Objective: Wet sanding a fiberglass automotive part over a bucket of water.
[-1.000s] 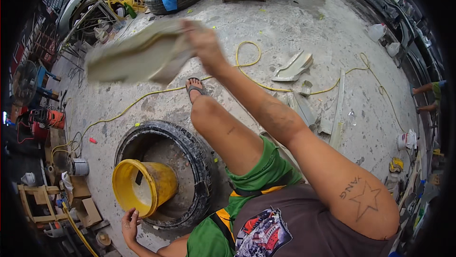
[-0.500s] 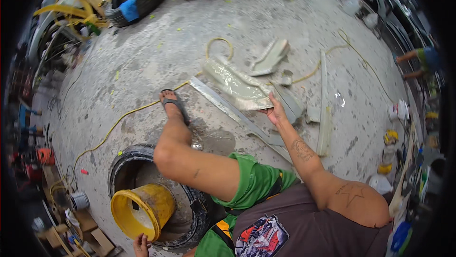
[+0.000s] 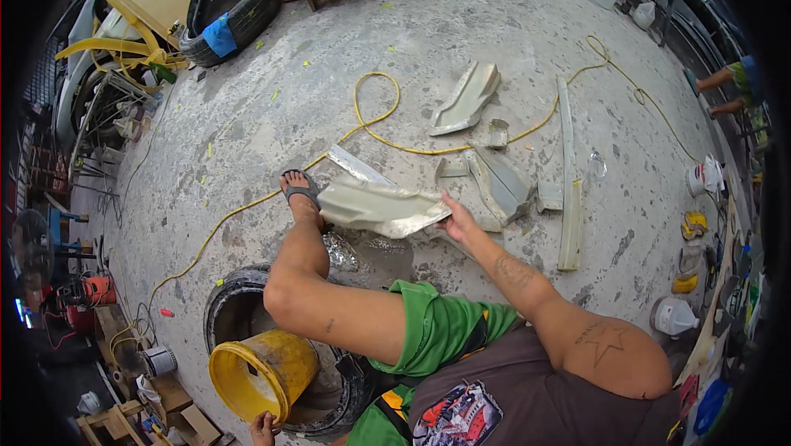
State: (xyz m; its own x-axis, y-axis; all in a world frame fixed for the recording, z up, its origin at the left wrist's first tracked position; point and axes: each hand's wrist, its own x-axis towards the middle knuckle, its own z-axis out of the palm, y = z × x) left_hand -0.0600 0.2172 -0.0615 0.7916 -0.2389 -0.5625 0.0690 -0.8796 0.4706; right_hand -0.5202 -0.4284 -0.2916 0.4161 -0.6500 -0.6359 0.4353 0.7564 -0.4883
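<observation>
My right hand is closed on the right end of a pale grey-green moulded panel, which looks like fibreglass with rough edges. The panel hangs tilted above the floor, close to my sandalled foot. My left hand, partly cut off by the lower edge, has its fingers curled at the rim of a yellow bucket. The bucket leans on its side within a black tyre. Another moulded piece lies on the floor ahead, and a curved grey piece rests right of the held panel.
Long narrow strips lie to the right. A yellow hose loops across the concrete floor. Tyres and a person in green are at the far left; another person's legs show at right. A white jug stands nearer.
My right hand has brought the panel left and nearer, toward my foot, uncovering the hose and pieces behind it. My left hand stays by the bucket rim. The whole view has shifted slightly.
</observation>
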